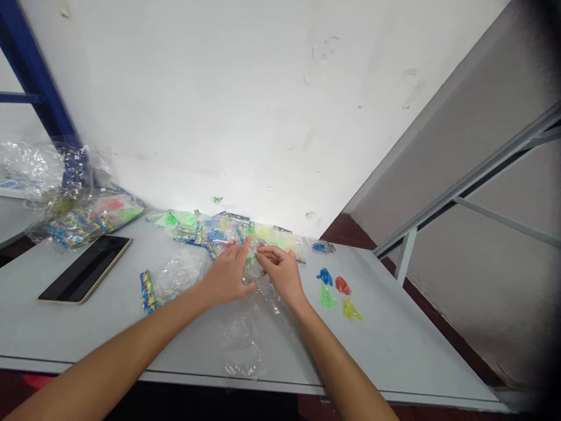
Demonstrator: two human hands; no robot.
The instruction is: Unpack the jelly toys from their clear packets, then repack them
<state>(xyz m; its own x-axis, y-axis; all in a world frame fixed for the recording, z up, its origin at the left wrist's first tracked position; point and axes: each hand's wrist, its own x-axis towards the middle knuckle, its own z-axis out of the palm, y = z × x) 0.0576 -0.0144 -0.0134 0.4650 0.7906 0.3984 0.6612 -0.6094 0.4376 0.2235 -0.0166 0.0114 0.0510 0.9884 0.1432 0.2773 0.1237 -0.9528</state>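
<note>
My left hand (pixel 230 273) lies over a heap of small clear plastic packets (pixel 214 234) with colourful printed headers. Its fingers are stretched and its thumb is apart. Close beside it, the fingertips of my right hand (pixel 281 273) are pinched on a clear plastic packet (pixel 250 266) with something green inside. Part of that packet is hidden behind the fingers. A large clear plastic bag (pixel 243 348) spreads from under my hands toward the table's front edge. To the right lie small blue (pixel 325 276), red (pixel 342 285), green (pixel 326 297) and yellow (pixel 351 310) soft-looking pieces, loose on the table.
A phone (pixel 85 269) lies on the left of the grey table (pixel 184 351). Behind it is a pile of bagged packets (pixel 94 216). More clear plastic wrapping (pixel 179 272) sits left of my hands. A white wall (pixel 219 105) closes off the back; a metal frame (pixel 460 193) stands at right.
</note>
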